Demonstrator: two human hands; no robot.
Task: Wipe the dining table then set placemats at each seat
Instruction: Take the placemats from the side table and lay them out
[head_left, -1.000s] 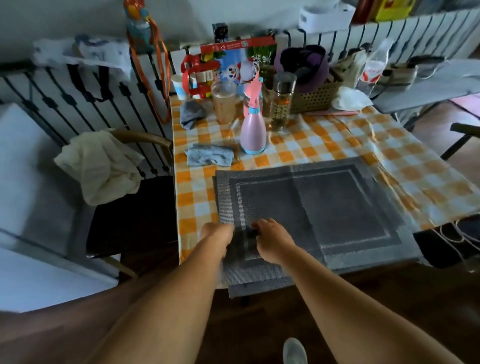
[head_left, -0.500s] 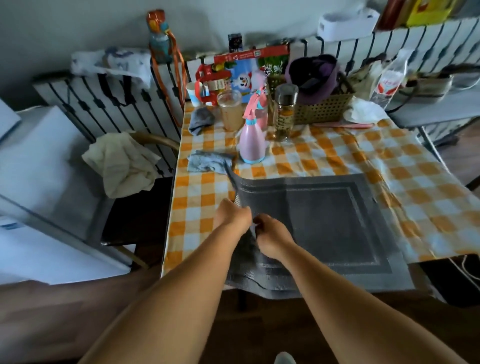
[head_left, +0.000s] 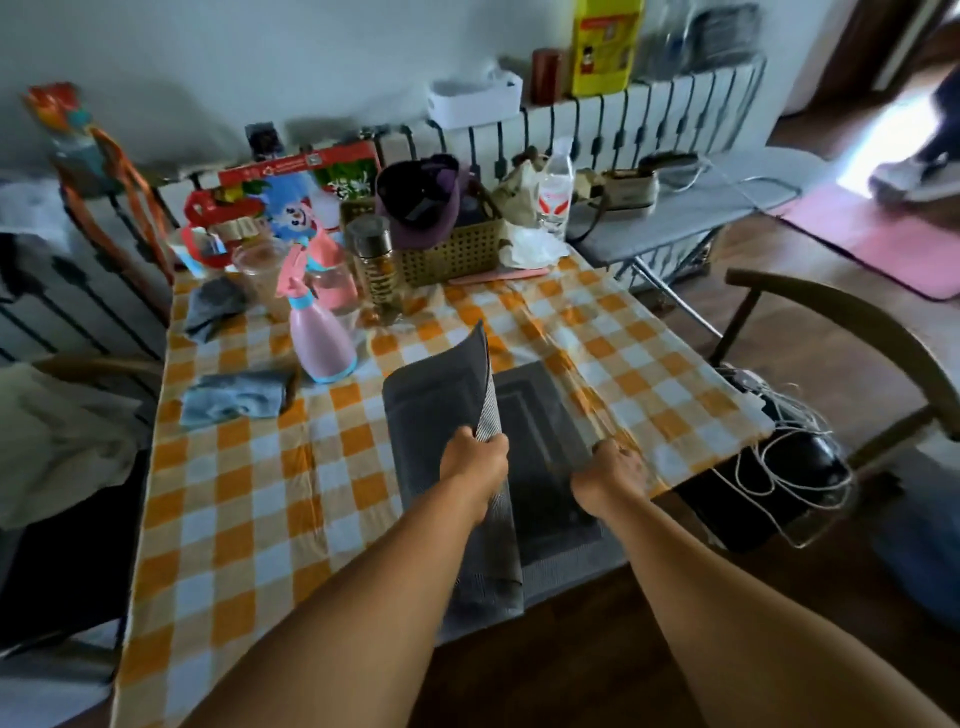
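Left hand (head_left: 475, 460) lifting top placemat (head_left: 447, 395) (gripped), right hand (head_left: 610, 473) pinching tablecloth (head_left: 249, 488) edge

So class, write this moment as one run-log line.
step: separating placemats | left hand: grips lifted placemat | right hand: on placemat stack edge | blue cloth: lying on table

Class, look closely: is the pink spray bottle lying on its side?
No, the pink spray bottle stands upright on the checked tablecloth.
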